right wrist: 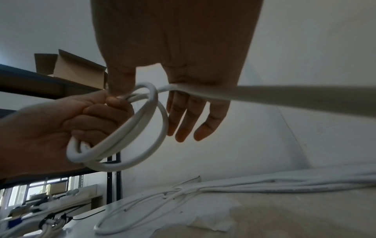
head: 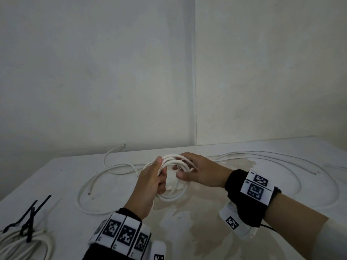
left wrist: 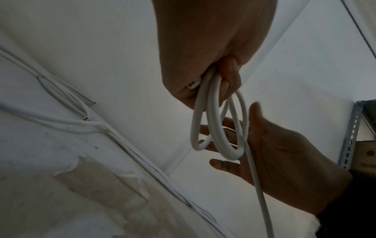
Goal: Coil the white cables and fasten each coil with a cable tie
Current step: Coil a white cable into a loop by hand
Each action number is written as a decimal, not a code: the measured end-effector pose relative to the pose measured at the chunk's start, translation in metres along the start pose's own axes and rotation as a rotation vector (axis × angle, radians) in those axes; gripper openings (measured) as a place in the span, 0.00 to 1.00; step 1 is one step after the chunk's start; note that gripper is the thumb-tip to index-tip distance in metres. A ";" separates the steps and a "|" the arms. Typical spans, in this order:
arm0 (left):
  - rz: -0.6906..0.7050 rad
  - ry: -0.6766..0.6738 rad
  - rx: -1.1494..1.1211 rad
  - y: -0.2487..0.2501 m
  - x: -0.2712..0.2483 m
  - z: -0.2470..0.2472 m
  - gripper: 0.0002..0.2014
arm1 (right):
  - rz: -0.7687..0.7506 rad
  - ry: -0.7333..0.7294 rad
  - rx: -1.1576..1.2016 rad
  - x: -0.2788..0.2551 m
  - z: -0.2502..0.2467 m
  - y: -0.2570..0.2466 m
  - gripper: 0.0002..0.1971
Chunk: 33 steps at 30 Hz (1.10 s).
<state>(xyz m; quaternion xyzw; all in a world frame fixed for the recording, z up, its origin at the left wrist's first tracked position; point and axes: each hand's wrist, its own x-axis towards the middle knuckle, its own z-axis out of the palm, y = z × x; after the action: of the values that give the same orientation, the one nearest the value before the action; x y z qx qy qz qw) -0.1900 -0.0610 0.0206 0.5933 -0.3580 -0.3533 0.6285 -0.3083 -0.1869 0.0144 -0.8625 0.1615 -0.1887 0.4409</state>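
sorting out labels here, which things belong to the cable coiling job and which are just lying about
Part of the job:
- coil, gripped by the left hand
- right hand, fingers straight, guiding the cable
- loose white cables on the table
- black cable ties
- tied coil

Lying about:
- cardboard box on the shelf

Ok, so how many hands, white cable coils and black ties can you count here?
Hands: 2, the left hand and the right hand.
White cable coils: 2, the held coil and the tied coil.
Black cable ties: 2 that I can make out.
Total: 6.
The loose cables overlap too much to count.
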 end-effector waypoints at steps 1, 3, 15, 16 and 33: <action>0.001 -0.001 -0.009 0.000 0.000 0.000 0.20 | -0.002 -0.011 0.003 0.000 0.000 0.001 0.11; 0.005 0.002 -0.012 -0.001 0.001 0.000 0.19 | -0.007 0.012 -0.002 0.000 -0.003 0.000 0.06; -0.031 -0.083 0.001 -0.010 0.007 0.000 0.21 | 0.020 -0.005 -0.202 0.001 -0.018 -0.001 0.07; -0.026 -0.096 0.007 -0.009 0.007 0.000 0.21 | 0.014 0.007 -0.211 0.001 -0.018 -0.001 0.06; 0.075 0.076 0.076 -0.003 0.006 0.002 0.17 | 0.052 0.057 0.058 -0.014 -0.018 -0.004 0.06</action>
<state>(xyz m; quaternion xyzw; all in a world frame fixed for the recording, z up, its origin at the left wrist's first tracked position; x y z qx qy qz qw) -0.1884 -0.0672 0.0177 0.6160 -0.3689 -0.2929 0.6314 -0.3280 -0.1910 0.0246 -0.8392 0.1908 -0.2062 0.4657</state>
